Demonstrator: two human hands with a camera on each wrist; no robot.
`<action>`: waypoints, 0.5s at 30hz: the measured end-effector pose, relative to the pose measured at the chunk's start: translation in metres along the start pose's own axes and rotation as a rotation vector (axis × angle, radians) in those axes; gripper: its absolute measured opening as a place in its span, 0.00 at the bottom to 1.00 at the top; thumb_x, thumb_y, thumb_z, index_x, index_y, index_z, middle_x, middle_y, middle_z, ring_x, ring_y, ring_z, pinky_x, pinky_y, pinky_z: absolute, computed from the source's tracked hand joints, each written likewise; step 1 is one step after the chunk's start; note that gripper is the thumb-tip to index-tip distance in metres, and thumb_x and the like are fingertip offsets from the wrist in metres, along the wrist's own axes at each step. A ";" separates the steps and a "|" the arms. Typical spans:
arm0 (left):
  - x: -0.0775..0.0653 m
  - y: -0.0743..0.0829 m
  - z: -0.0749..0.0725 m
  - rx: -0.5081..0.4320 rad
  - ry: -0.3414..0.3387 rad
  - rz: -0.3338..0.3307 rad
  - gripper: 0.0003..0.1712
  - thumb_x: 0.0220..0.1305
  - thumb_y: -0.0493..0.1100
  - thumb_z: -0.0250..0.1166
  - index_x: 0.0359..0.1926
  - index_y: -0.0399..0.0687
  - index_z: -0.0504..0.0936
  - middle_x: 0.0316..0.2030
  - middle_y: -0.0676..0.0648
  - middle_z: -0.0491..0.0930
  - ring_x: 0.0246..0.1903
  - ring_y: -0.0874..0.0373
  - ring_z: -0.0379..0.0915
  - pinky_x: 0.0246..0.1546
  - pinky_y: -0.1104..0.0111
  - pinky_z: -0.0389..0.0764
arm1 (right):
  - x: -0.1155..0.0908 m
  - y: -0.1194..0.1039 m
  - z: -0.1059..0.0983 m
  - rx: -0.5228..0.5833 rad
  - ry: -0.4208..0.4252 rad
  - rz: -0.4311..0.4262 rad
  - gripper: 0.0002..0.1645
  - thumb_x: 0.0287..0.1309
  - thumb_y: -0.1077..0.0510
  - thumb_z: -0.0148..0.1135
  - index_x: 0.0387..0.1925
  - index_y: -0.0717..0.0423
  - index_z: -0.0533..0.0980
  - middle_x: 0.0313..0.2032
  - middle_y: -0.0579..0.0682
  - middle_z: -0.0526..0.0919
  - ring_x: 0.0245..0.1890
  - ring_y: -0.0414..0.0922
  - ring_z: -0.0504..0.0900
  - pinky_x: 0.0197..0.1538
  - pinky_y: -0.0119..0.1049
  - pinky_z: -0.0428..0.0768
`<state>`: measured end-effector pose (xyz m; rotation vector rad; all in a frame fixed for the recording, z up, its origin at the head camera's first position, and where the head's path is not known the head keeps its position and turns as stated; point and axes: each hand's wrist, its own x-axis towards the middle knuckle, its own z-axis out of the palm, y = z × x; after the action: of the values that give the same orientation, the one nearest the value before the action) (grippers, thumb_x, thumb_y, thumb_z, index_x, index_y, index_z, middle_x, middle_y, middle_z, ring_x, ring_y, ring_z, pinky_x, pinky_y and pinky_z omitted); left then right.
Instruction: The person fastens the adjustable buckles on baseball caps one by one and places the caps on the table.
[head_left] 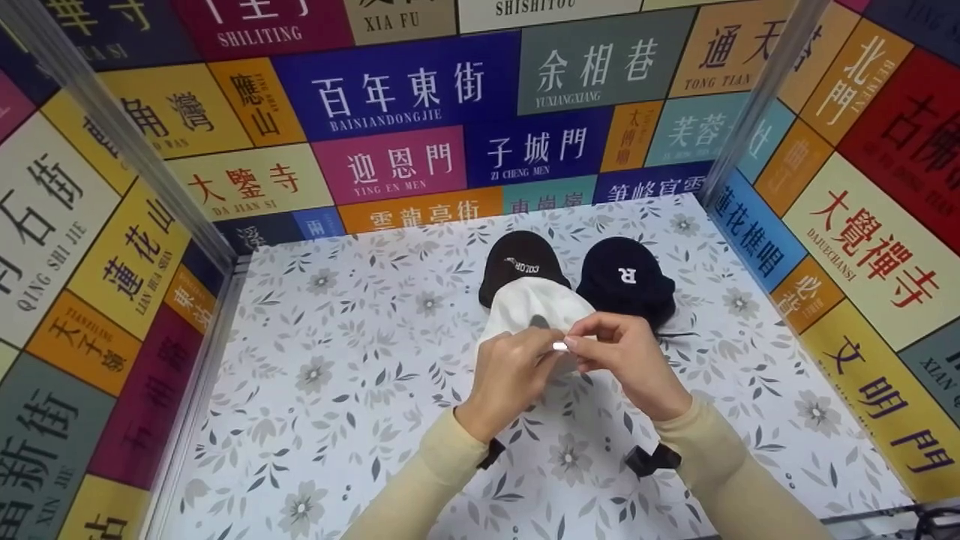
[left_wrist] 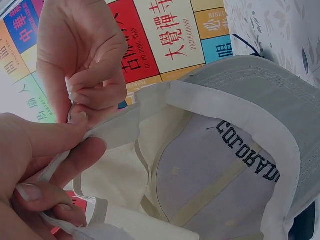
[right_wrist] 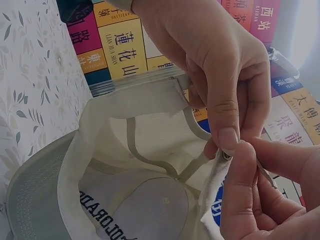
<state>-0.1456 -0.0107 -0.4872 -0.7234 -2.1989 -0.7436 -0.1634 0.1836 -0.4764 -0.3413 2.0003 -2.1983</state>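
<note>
Above the table I hold a white cap (head_left: pixel 529 300) with its hollow inside facing me. A grey-green brim (left_wrist: pixel 250 90) and dark lettering (left_wrist: pixel 247 150) on its inner panel show in the left wrist view. My left hand (head_left: pixel 514 375) pinches the pale back strap (left_wrist: pixel 112 127) between thumb and fingers. Close against it, my right hand (head_left: pixel 634 364) pinches the strap's end with thumb and forefinger. In the right wrist view a small dark round piece (right_wrist: pixel 226 154) shows between the meeting fingertips. The rest of the fastening is hidden by my fingers.
Behind the white cap sits a dark brown cap (head_left: pixel 521 251) with light lettering. To its right is a navy cap (head_left: pixel 626 281) bearing a white letter. A floral cloth (head_left: pixel 337 420) covers the table, and colourful sign-patterned walls (head_left: pixel 405 90) enclose the back and sides.
</note>
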 end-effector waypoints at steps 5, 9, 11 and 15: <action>0.001 0.001 0.000 -0.004 0.010 0.009 0.08 0.55 0.41 0.77 0.36 0.54 0.88 0.30 0.58 0.85 0.22 0.65 0.78 0.24 0.72 0.76 | -0.001 -0.001 -0.002 -0.016 0.000 -0.004 0.15 0.53 0.64 0.75 0.38 0.72 0.80 0.34 0.63 0.83 0.27 0.48 0.82 0.32 0.41 0.85; 0.001 0.000 0.001 -0.005 0.006 0.009 0.07 0.56 0.42 0.76 0.37 0.54 0.88 0.30 0.58 0.85 0.22 0.65 0.78 0.23 0.72 0.75 | -0.002 -0.002 -0.004 -0.031 0.002 -0.011 0.16 0.53 0.63 0.75 0.37 0.72 0.81 0.34 0.63 0.83 0.29 0.49 0.83 0.32 0.40 0.85; 0.001 0.000 0.001 -0.002 0.007 0.013 0.07 0.57 0.42 0.76 0.37 0.54 0.87 0.30 0.58 0.85 0.22 0.65 0.77 0.23 0.72 0.74 | -0.002 -0.003 -0.005 -0.034 0.008 -0.011 0.16 0.53 0.63 0.75 0.37 0.72 0.81 0.34 0.63 0.83 0.29 0.48 0.83 0.32 0.40 0.84; 0.002 0.001 0.000 -0.006 0.018 0.021 0.07 0.56 0.41 0.76 0.36 0.54 0.87 0.29 0.59 0.84 0.21 0.65 0.76 0.22 0.71 0.73 | -0.003 -0.005 -0.008 -0.039 0.017 0.002 0.16 0.53 0.63 0.75 0.37 0.73 0.80 0.33 0.62 0.83 0.27 0.46 0.82 0.32 0.39 0.84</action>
<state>-0.1455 -0.0094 -0.4856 -0.7383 -2.1705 -0.7440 -0.1625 0.1922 -0.4726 -0.3269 2.0536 -2.1712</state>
